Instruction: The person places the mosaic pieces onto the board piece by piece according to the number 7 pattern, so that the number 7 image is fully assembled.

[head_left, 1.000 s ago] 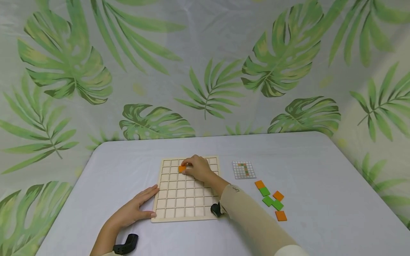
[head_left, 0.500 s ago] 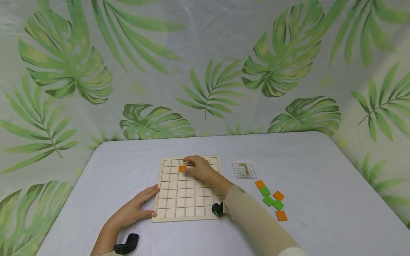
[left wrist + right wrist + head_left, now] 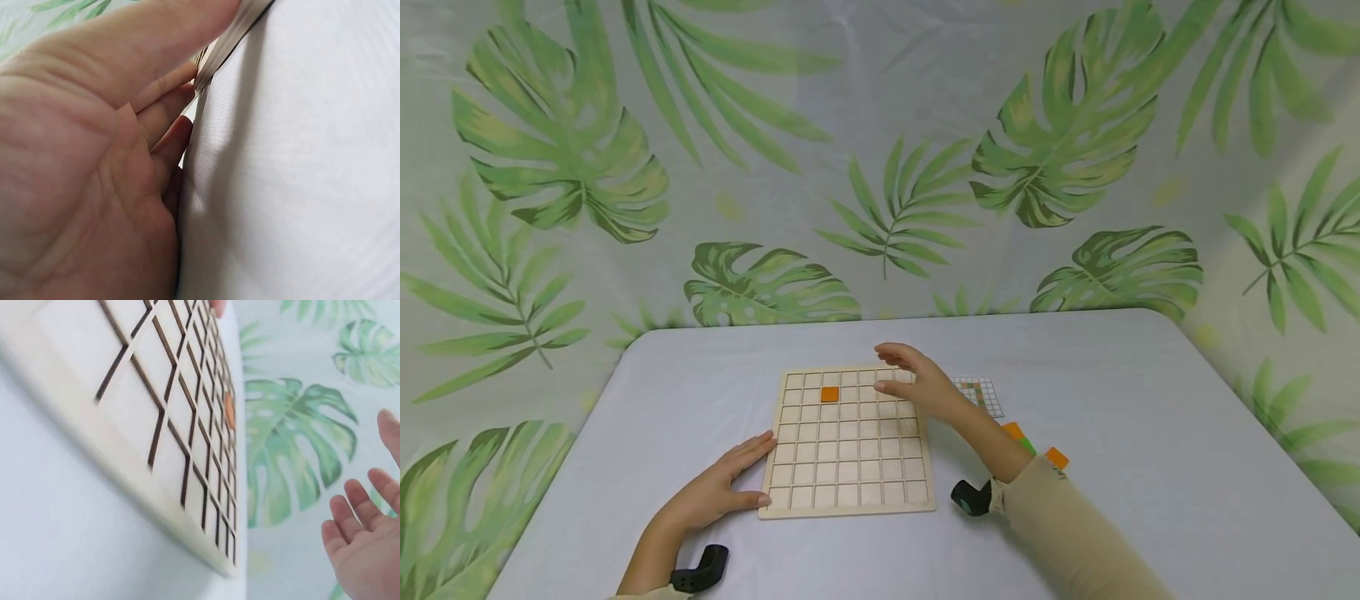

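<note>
A wooden grid board [image 3: 847, 512] lies flat on the table, and one orange square tile [image 3: 830, 394] sits in a cell of its second row from the back. At the board's left edge rests my left hand [image 3: 718, 487], its fingers fairly straight and its thumb near the front left corner. Above the back right part of the board hovers my right hand [image 3: 925, 387], with nothing between its parted fingers and thumb. In the right wrist view the right hand [image 3: 369, 537] shows spread fingers, apart from the board [image 3: 125, 481].
A small printed grid card [image 3: 988, 398] lies right of the board, partly behind my right hand. Orange [image 3: 1057, 457] and green tiles [image 3: 1026, 447] lie farther right, several of them hidden by my right forearm. A leaf-patterned cloth hangs behind the table [image 3: 700, 367].
My right hand has let go of the orange tile and moved right and up off it. The tile stays in its cell. My left hand keeps its place at the board's edge.
</note>
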`<state>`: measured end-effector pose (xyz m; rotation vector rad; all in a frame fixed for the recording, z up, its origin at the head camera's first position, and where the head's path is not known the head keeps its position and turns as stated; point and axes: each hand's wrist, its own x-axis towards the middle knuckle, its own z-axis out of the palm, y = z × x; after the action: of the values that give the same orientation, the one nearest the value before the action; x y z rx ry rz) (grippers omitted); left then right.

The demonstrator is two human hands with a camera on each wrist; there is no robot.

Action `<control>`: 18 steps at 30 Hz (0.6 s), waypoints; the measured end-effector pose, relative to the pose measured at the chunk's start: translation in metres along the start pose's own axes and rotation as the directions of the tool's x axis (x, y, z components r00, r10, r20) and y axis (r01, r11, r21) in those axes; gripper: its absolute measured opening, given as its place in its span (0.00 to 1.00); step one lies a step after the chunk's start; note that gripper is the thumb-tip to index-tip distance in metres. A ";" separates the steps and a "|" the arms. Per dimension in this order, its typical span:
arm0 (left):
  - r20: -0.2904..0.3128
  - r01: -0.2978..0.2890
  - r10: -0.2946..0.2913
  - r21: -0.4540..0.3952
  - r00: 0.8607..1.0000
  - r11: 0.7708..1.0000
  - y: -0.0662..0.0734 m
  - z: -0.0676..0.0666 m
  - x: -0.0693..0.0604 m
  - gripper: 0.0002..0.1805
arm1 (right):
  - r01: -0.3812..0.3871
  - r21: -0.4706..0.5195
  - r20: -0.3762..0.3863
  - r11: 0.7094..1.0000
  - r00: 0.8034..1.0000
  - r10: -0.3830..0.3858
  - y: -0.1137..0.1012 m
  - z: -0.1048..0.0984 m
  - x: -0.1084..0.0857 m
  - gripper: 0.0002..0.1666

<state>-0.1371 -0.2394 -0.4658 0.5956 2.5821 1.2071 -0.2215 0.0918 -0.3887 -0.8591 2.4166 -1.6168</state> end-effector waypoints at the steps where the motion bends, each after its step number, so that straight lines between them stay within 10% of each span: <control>1: -0.001 0.002 -0.002 0.000 1.000 1.000 0.000 0.000 0.000 0.44 | 0.007 -0.014 -0.011 1.000 1.000 -0.008 -0.001 -0.006 -0.006 0.32; 12: 0.002 0.005 -0.005 -0.010 1.000 1.000 0.002 -0.001 0.000 0.44 | -0.019 -0.060 -0.093 0.998 0.996 0.013 0.038 -0.064 -0.081 0.32; 18: 0.006 0.011 -0.011 -0.023 1.000 1.000 0.002 0.000 0.000 0.44 | -0.169 -0.129 -0.090 0.977 0.983 0.158 0.069 -0.083 -0.125 0.29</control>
<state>-0.1370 -0.2386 -0.4644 0.5787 2.5601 1.2281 -0.1768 0.2418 -0.4410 -0.6050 2.6000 -1.4682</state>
